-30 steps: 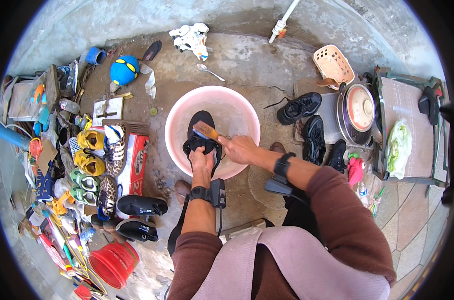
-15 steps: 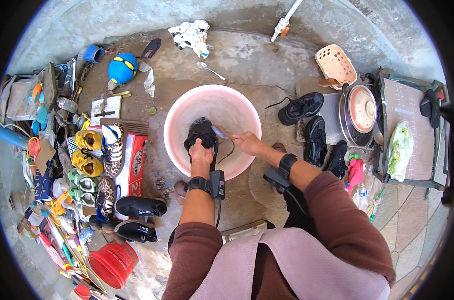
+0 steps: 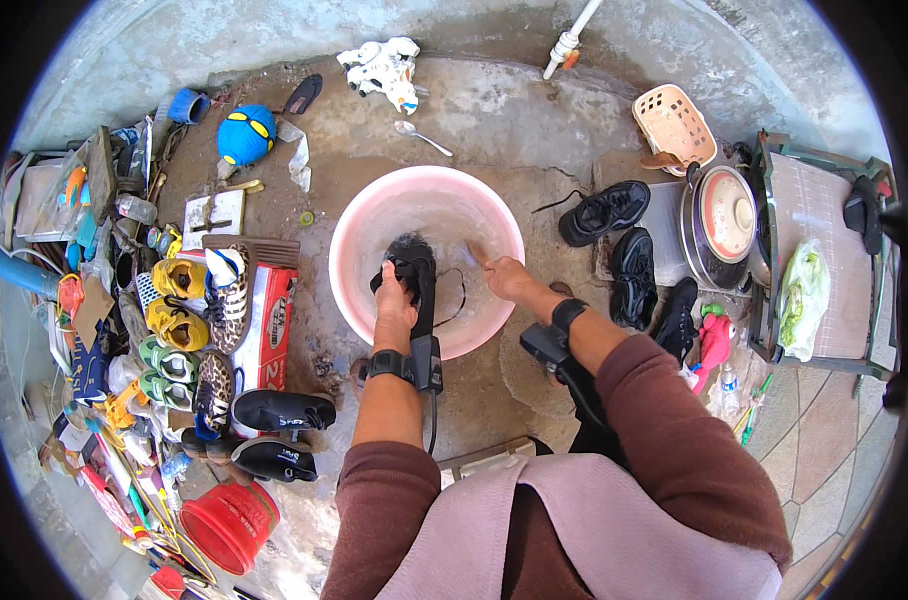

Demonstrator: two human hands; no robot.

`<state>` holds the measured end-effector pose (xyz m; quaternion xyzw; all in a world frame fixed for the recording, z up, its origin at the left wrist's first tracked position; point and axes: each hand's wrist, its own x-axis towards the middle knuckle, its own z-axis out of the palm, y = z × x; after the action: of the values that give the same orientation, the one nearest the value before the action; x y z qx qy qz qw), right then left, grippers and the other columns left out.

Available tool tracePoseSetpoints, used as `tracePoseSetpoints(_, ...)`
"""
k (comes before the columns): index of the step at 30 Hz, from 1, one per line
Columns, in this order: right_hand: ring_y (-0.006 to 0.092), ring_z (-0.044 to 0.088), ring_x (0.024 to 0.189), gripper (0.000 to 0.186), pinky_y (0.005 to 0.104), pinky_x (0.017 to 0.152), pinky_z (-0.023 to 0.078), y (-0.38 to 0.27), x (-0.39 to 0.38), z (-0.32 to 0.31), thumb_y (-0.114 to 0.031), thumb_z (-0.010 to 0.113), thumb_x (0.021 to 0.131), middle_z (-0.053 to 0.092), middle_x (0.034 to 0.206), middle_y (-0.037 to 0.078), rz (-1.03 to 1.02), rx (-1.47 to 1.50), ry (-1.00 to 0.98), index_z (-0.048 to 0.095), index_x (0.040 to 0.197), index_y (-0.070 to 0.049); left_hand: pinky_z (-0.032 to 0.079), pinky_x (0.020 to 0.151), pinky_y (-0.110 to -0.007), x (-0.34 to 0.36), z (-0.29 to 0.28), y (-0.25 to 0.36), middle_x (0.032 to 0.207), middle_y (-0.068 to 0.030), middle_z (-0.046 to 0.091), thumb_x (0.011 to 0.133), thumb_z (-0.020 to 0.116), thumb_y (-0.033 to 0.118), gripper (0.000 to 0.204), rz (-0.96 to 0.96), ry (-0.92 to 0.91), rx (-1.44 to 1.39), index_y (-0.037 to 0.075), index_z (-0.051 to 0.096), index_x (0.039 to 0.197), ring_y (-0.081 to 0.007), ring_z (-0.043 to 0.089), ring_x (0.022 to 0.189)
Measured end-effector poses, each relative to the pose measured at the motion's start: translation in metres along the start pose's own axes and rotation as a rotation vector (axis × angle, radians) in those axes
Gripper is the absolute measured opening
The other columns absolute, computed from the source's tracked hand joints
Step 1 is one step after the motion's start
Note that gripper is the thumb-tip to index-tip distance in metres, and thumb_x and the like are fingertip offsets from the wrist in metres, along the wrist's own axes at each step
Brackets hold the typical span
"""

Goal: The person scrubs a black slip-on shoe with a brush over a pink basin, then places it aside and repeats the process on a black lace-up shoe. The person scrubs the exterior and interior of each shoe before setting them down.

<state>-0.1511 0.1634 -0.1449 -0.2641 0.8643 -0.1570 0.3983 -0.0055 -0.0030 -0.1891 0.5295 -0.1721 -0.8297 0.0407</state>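
A pink-rimmed round basin point(image 3: 342, 235) holds cloudy water on the ground in front of me. My left hand point(image 3: 395, 298) grips a black shoe point(image 3: 421, 272) at its opening, and the shoe's far end dips into the water. A long dark lace point(image 3: 462, 293) trails in the basin beside it. My right hand point(image 3: 511, 279) is closed round the handle of a brush point(image 3: 475, 252), held over the basin's right side, a short way from the shoe. The brush is smeared by motion, so its bristles are hard to make out.
Black shoes point(image 3: 632, 270) stand right of the basin, near a lidded pot point(image 3: 729, 215) and a plastic basket point(image 3: 664, 112). More shoes point(image 3: 179, 325), a red bucket point(image 3: 231, 527) and clutter lie left. Beyond the basin are a spoon point(image 3: 424, 137) and a white toy point(image 3: 382, 72).
The brush has come away from the shoe toward the right, along with my right hand. My left hand has turned the shoe and shifted slightly left.
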Motion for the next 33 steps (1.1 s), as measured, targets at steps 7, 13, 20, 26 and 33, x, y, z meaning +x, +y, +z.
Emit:
tracePoseSetpoints(7, 0.0295, 0.059, 0.060, 0.037, 0.0378, 0.057, 0.047, -0.033, -0.056, 0.009, -0.016, 0.045, 0.083, 0.058, 0.063, 0.019, -0.390, 0.152, -0.032, 0.055, 0.117, -0.007, 0.030, 0.096, -0.051, -0.017, 0.007, 0.009, 0.128, -0.0150, 0.044, 0.078, 0.040, 0.068, 0.081, -0.012, 0.069, 0.194, 0.003, 0.041, 0.126, -0.0355, 0.043, 0.112)
tracePoseSetpoints(13, 0.0403, 0.058, 0.072, 0.035, 0.0447, 0.066, 0.047, -0.024, -0.017, 0.021, -0.017, 0.046, 0.081, 0.059, 0.077, 0.027, -0.228, -0.061, 0.120, 0.056, 0.112, -0.005, 0.050, 0.064, -0.033, -0.031, 0.007, 0.013, 0.098, -0.0151, 0.057, 0.069, 0.071, 0.010, 0.047, 0.170, 0.019, 0.662, -0.007, 0.049, 0.107, -0.0260, 0.059, 0.080)
tracePoseSetpoints(20, 0.0333, 0.061, 0.072, 0.036, 0.0423, 0.065, 0.049, 0.015, -0.008, 0.016, -0.020, 0.040, 0.083, 0.063, 0.076, 0.020, -0.108, -0.097, -0.071, 0.054, 0.112, -0.004, 0.051, 0.063, -0.037, -0.018, -0.003, 0.022, 0.092, -0.0180, 0.058, 0.074, 0.061, 0.000, 0.038, 0.170, 0.235, 0.859, -0.010, 0.046, 0.107, -0.0270, 0.060, 0.078)
tracePoseSetpoints(26, 0.0298, 0.062, 0.068, 0.038, 0.0384, 0.063, 0.048, -0.038, -0.056, 0.000, -0.017, 0.044, 0.085, 0.063, 0.078, 0.021, -0.357, 0.320, -0.088, 0.051, 0.120, -0.004, 0.052, 0.072, -0.039, -0.013, -0.034, 0.030, 0.098, -0.0201, 0.057, 0.083, 0.053, 0.002, 0.030, 0.004, 0.044, 0.150, -0.011, 0.046, 0.109, -0.0316, 0.060, 0.081)
tracePoseSetpoints(33, 0.0394, 0.057, 0.065, 0.040, 0.0453, 0.060, 0.045, -0.032, -0.104, -0.040, -0.014, 0.046, 0.080, 0.056, 0.069, 0.026, -0.490, -0.062, -0.028, 0.049, 0.120, -0.006, 0.049, 0.084, -0.045, 0.001, -0.021, 0.023, 0.105, -0.0210, 0.055, 0.088, 0.050, 0.008, 0.026, 0.030, 0.072, -0.201, -0.008, 0.047, 0.107, -0.0338, 0.057, 0.094)
